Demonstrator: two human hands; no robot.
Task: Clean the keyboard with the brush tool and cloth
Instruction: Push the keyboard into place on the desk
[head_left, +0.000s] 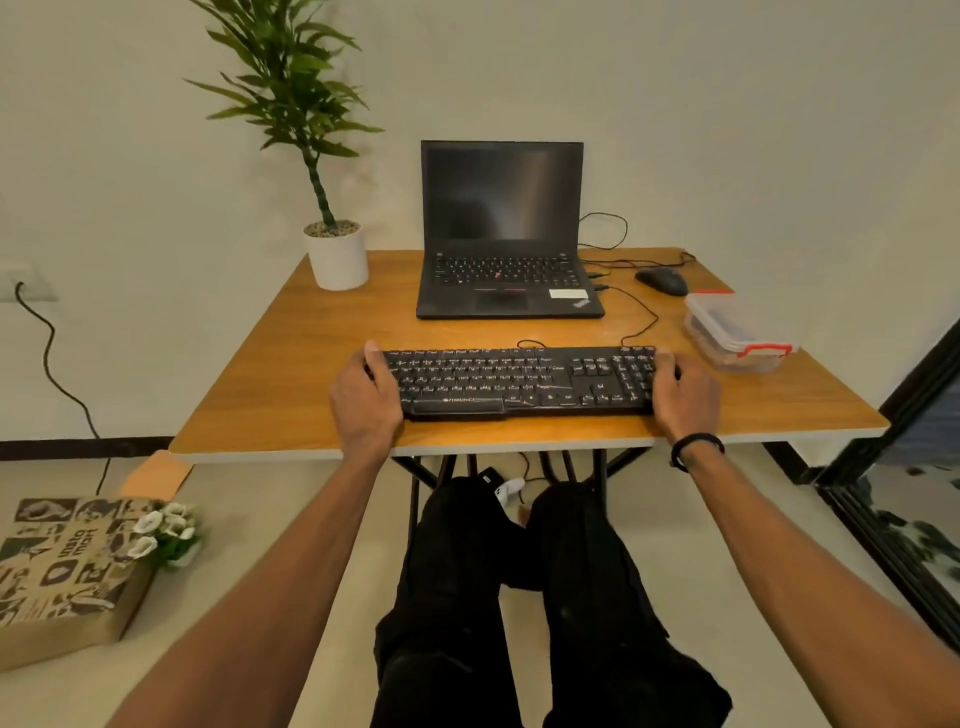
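Observation:
A black wired keyboard (519, 382) lies flat near the front edge of the wooden table (291, 410). My left hand (366, 397) grips its left end, thumb curled over the top corner. My right hand (680, 397), with a black band on the wrist, grips the right end the same way. A clear plastic box (737, 332) with red clasps sits to the right of the keyboard; its contents are too dim to tell. No brush or cloth shows in the open.
An open black laptop (506, 234) stands behind the keyboard, a black mouse (662, 281) to its right with cables trailing. A potted plant (335, 254) occupies the back left corner. A printed paper bag (67, 571) with flowers rests on the floor at left.

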